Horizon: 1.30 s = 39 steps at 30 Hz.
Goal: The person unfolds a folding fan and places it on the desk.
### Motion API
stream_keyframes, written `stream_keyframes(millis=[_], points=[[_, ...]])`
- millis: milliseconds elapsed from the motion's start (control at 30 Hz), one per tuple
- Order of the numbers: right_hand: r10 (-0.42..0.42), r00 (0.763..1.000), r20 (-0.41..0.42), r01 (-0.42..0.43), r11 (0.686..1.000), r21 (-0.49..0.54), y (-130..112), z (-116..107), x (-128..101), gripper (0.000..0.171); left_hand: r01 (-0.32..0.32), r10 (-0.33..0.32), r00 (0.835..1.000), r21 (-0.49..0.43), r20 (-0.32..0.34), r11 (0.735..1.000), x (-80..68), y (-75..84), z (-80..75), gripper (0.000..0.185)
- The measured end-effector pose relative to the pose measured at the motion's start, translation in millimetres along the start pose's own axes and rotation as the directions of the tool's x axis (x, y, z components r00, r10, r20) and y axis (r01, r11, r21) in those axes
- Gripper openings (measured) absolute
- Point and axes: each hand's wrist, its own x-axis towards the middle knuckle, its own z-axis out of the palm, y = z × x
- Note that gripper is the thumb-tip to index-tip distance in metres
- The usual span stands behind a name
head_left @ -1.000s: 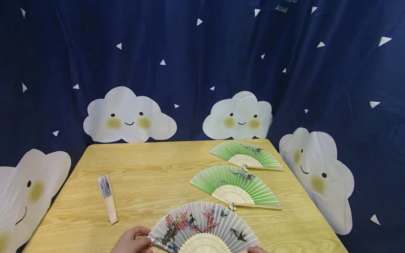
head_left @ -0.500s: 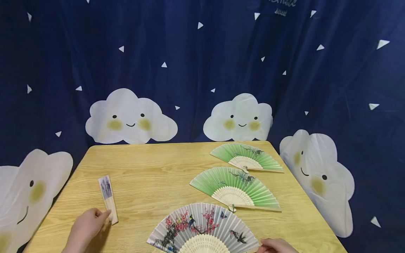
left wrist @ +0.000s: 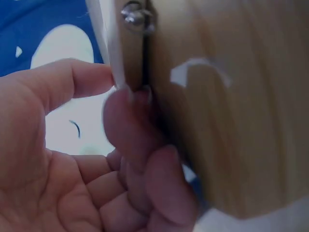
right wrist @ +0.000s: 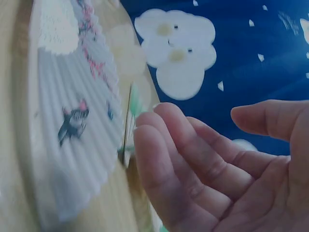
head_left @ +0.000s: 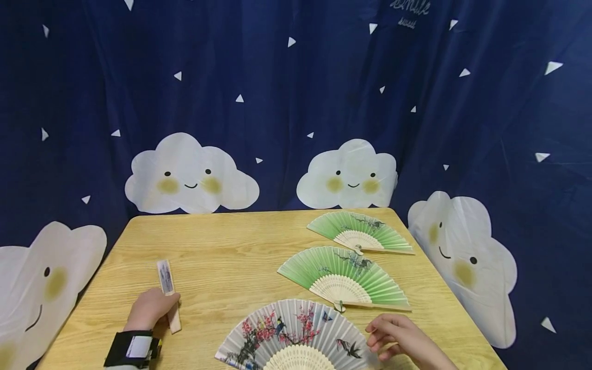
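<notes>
- Left hand (head_left: pixel 150 308) grasping the folded fan (head_left: pixel 168 296) at its lower half, fingers and thumb curled around the slats; in the left wrist view, thumb (left wrist: pixel 58 84) on one side and fingertips (left wrist: pixel 128 121) on the other, close below the metal rivet (left wrist: pixel 137 17)
- Folded fan tilted up from the wooden table (head_left: pixel 222 257), upper printed end pointing away from the hand, bottom end just beside the fingers toward the table edge
- Right hand (head_left: pixel 398 336) released, fingers loosely bent and holding nothing, hovering just at the right edge of the open grey fan with plum blossoms (head_left: pixel 296 334)
- Two open green fans (head_left: pixel 344 275) (head_left: pixel 361 231) lying flat beyond the right hand, further from the person, each apart from the other
- Possible trouble: grip sitting so near the rivet, so the slats may slip and spread on one side, or the thin fan may rotate between thumb and fingers and drop back on the table
- Another risk: right hand so near the grey fan, so a careless move may push it or bend its paper edge
- Dark wrist band (head_left: pixel 131 349) on the left forearm, blue curtain with white clouds (head_left: pixel 189 174) behind the table
</notes>
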Motion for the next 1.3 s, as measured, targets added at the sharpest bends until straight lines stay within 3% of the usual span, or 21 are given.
stream_keyframes(millis=[67, 267, 333, 467, 533, 600, 700, 833, 933, 1033, 1133, 1200, 1300], points=[[-0.042, 0.999, 0.015, 0.042, 0.999, -0.031, -4, 9, 9, 0.041, 0.003, -0.003, 1.000, -0.024, -0.001, 1.000, 0.1, 9.7, 7.2, 0.037], [-0.156, 0.987, 0.043, 0.162, 0.965, -0.208, -25, 39, 44, 0.034, -0.098, 0.089, 0.994, -0.125, -0.070, 0.987, -8.7, 56.8, 27.7, 0.034], [-0.198, 0.979, 0.045, 0.202, 0.938, -0.281, -35, 49, 56, 0.031, -0.136, 0.121, 0.989, -0.202, -0.085, 0.970, -15.5, 77.6, 36.1, 0.029], [-0.289, 0.956, 0.048, 0.286, 0.884, -0.370, -52, 69, 78, 0.027, -0.229, 0.219, 0.973, -0.345, -0.067, 0.910, -37.9, 122.5, 52.4, 0.022], [-0.325, 0.944, 0.051, 0.320, 0.871, -0.374, -59, 78, 88, 0.026, -0.299, 0.301, 0.952, -0.374, -0.053, 0.878, -51.9, 142.7, 58.4, 0.022], [-0.345, 0.937, 0.048, 0.338, 0.869, -0.360, -64, 87, 96, 0.028, -0.378, 0.389, 0.920, -0.376, -0.050, 0.846, -65.8, 160.2, 63.3, 0.021], [-0.353, 0.935, 0.042, 0.349, 0.891, -0.289, -69, 97, 104, 0.033, -0.476, 0.494, 0.868, -0.362, -0.049, 0.801, -84.2, 179.7, 68.2, 0.019], [-0.371, 0.928, 0.022, 0.367, 0.905, -0.214, -72, 104, 103, 0.036, -0.561, 0.581, 0.812, -0.347, -0.053, 0.752, -98.7, 193.7, 71.4, 0.015], [-0.433, 0.901, -0.013, 0.417, 0.876, -0.244, -80, 106, 94, 0.031, -0.610, 0.642, 0.764, -0.392, -0.060, 0.689, -101.8, 196.4, 71.9, 0.015], [-0.504, 0.864, -0.017, 0.471, 0.818, -0.331, -90, 109, 82, 0.024, -0.601, 0.682, 0.730, -0.516, -0.044, 0.610, -101.6, 194.8, 70.5, 0.024], [-0.542, 0.840, 0.009, 0.502, 0.772, -0.390, -99, 111, 72, 0.021, -0.521, 0.696, 0.718, -0.664, 0.000, 0.537, -99.5, 191.9, 68.3, 0.029], [-0.545, 0.838, 0.034, 0.515, 0.766, -0.385, -102, 111, 69, 0.021, -0.471, 0.707, 0.707, -0.734, 0.019, 0.490, -97.1, 189.9, 67.9, 0.027], [-0.531, 0.847, 0.029, 0.507, 0.789, -0.346, -102, 107, 70, 0.020, -0.448, 0.724, 0.690, -0.778, 0.012, 0.439, -95.0, 187.5, 67.5, 0.023]])
